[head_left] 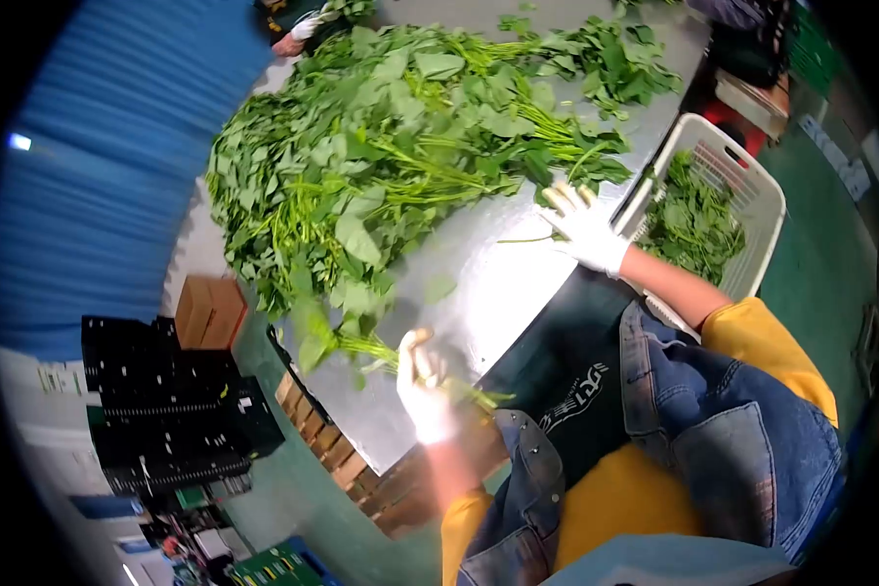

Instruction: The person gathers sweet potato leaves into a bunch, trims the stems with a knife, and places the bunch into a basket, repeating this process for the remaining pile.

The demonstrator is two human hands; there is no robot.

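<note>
In a white glove, my left hand [424,391] is closed around the stems of a small bunch of leafy greens [361,344], whose leaves point left past the table edge. My right hand [581,230], also gloved, has its fingers apart at the table's right side. A single loose stem [524,240] lies beside its fingertips. Just beyond both hands a large heap of leafy greens [391,156] spreads over the metal table [479,264]. Close to my right wrist stands a white plastic basket [767,200] with leafy greens [695,220] inside.
Black crates [171,410] are stacked at the left, near a cardboard box [210,313]. A wooden pallet [327,439] shows under the table. Across the heap is another person's gloved hand [308,27]. A blue curtain [117,166] hangs along the left.
</note>
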